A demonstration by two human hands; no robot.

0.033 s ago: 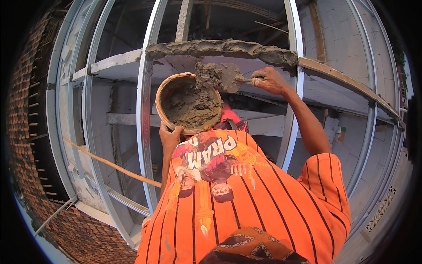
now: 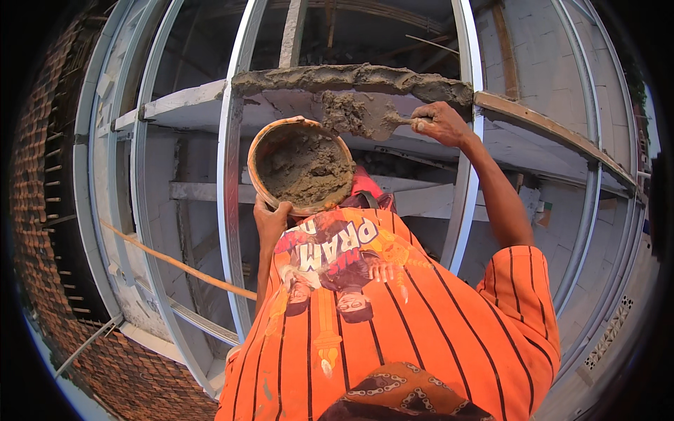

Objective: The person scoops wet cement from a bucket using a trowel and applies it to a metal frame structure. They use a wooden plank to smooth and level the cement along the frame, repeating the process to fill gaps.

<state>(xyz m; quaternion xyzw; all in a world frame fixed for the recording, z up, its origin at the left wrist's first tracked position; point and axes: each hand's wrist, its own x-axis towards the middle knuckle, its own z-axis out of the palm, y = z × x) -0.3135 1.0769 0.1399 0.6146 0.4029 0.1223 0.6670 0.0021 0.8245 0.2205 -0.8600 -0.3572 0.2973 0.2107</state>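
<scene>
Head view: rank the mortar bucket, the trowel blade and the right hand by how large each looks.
1. mortar bucket, clearly largest.
2. trowel blade, loaded with mortar.
3. right hand, gripping the trowel handle.
The blade and the hand look close in size, so their order is unsure.

A building site is shown, seen from high up on an unfinished structure. Light metal frame members [image 2: 232, 168] are set in curved-looking rows, with bare grey block walls [image 2: 547, 77] visible behind them. A ridge of wet mortar [image 2: 351, 76] is laid along a horizontal beam, and more is carried in a round bucket [image 2: 302, 168]. A tiled roof [image 2: 49, 182] of clay is seen at the left edge.
</scene>
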